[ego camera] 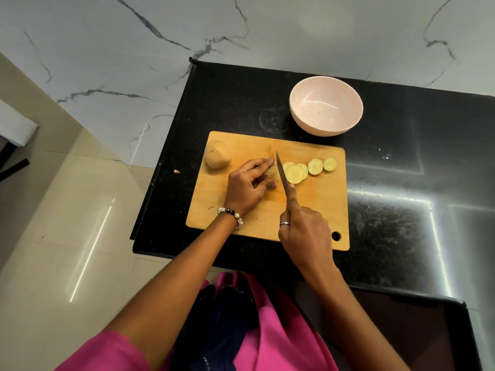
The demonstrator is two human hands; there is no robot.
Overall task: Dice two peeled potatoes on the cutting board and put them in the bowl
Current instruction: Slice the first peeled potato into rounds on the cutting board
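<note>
On a wooden cutting board (241, 218) on a black tabletop (388, 183), a whole potato (217, 157) sits at the left end. Beside it, the left hand (247, 187) curls its fingers over a half-cut potato (272, 171), holding it down. The right hand (305, 234) grips a knife (281, 172), blade against that potato. Round slices (308, 168) lie to the right. Behind the board stands a pale pink bowl (326, 105).
</note>
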